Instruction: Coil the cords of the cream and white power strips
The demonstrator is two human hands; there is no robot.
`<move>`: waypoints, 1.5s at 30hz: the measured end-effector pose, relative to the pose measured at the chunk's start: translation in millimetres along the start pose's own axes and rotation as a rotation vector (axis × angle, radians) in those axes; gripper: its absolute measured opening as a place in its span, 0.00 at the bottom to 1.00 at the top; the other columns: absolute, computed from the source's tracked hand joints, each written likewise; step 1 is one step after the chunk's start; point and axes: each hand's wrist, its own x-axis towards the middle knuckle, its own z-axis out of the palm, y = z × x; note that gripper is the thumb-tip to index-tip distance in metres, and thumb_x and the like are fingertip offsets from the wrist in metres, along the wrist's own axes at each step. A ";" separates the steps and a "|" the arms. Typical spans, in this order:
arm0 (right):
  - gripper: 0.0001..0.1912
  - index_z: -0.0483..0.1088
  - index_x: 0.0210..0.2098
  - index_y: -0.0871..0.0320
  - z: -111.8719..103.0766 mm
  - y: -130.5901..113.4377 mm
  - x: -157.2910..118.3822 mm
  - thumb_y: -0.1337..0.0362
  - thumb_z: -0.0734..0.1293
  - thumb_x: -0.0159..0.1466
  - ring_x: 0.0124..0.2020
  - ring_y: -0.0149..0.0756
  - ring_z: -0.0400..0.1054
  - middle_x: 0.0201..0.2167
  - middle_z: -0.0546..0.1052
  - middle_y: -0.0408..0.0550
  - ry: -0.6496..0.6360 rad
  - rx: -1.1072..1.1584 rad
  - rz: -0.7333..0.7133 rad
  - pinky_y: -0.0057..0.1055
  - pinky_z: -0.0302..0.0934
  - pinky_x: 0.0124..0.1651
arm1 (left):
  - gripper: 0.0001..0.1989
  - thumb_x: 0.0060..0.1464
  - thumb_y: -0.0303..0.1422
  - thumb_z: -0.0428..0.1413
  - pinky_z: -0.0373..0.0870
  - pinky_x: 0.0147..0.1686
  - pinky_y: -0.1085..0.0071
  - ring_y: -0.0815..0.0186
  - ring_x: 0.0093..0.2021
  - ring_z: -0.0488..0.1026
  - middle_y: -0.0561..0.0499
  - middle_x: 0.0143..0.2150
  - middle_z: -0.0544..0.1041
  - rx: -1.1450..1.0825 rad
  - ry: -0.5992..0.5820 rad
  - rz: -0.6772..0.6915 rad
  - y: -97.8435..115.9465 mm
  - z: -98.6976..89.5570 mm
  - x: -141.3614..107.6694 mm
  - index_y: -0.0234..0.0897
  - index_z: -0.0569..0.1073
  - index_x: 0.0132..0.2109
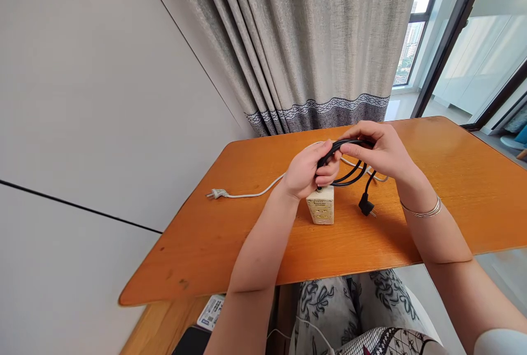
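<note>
A black cable is looped in several coils above the table. My left hand has its fingers wrapped round the coils on their left side. On the right, my right hand pinches the top of the loops between thumb and fingers. The cable's black plug hangs below my right hand, prongs pointing right. Below my left hand stands a cream power strip block with sockets on its near face. A white cable runs behind my hands, and its white plug lies to the left.
The orange wooden table has its near edge above my lap. A grey curtain hangs behind it, and a white wall is at the left. Under the near left edge are a black object and a white labelled box.
</note>
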 end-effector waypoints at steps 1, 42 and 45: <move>0.19 0.79 0.34 0.58 -0.9 -1.1 -0.2 0.47 0.74 0.61 0.34 0.36 0.71 0.32 0.80 0.49 -0.012 0.000 0.003 0.33 0.64 0.38 | 0.21 0.68 0.43 0.51 0.50 0.13 0.83 0.78 0.11 0.48 0.63 0.13 0.52 -0.014 -0.011 -0.020 0.1 0.8 -0.1 0.34 0.67 0.29; 0.07 0.80 0.41 0.55 25.0 13.8 -2.4 0.68 0.69 0.65 0.33 0.31 0.73 0.33 0.80 0.45 -0.230 -0.167 -0.038 0.29 0.64 0.38 | 0.27 0.69 0.52 0.46 0.55 0.16 0.77 0.74 0.14 0.59 0.55 0.18 0.70 -0.203 0.514 0.559 12.0 15.4 -4.5 0.39 0.58 0.25; 0.05 0.82 0.40 0.52 22.8 15.7 -1.3 0.65 0.72 0.66 0.34 0.33 0.69 0.33 0.76 0.45 -0.155 -0.337 -0.188 0.30 0.60 0.37 | 0.27 0.68 0.52 0.46 0.55 0.15 0.78 0.74 0.14 0.62 0.55 0.18 0.71 -0.191 0.531 0.505 13.3 15.9 -5.0 0.39 0.58 0.26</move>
